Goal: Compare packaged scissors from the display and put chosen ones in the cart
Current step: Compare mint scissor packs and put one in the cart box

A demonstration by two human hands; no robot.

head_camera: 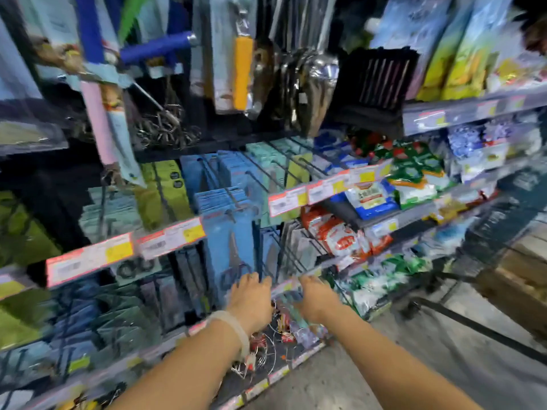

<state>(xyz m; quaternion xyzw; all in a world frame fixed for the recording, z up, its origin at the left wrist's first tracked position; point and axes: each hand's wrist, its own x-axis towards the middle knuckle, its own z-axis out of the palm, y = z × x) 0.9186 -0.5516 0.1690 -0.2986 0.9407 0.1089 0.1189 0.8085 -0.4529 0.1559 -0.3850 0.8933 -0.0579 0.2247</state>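
My left hand [250, 297] reaches up to the blue scissors pack [233, 253] hanging on a peg hook in the display, fingers stretched forward and laid against the lower edge of the card — touching it, though the blur keeps me from telling whether any finger curls behind it. A pale band [233, 328] circles that wrist. My right hand [315, 295] is just beside it, reaching to the rail at the front of the same row, where a price strip [285, 287] runs; the fingers point ahead and the tips are smeared by motion, so I cannot tell whether they hold anything or only rest there.

More blue scissors packs [220, 199] hang in rows above, with green packs [165, 196] to their left and teal ones [266, 161] further back. Red and yellow price tags [91, 258] line the shelf edges. Below my hands lies a tangle of wire rings with red tags [266, 347] on the lowest shelf.

To the right, shelves carry soft bags — red and white packets [340, 235], a blue and white bag [373, 199], green ones [414, 167]. Above hang metal ladles [313, 84], a yellow-handled tool [242, 72] and wire whisks [165, 125]. The dark frame of the cart [473, 324] shows low at the right, over the concrete floor [414, 365], well apart from both hands.
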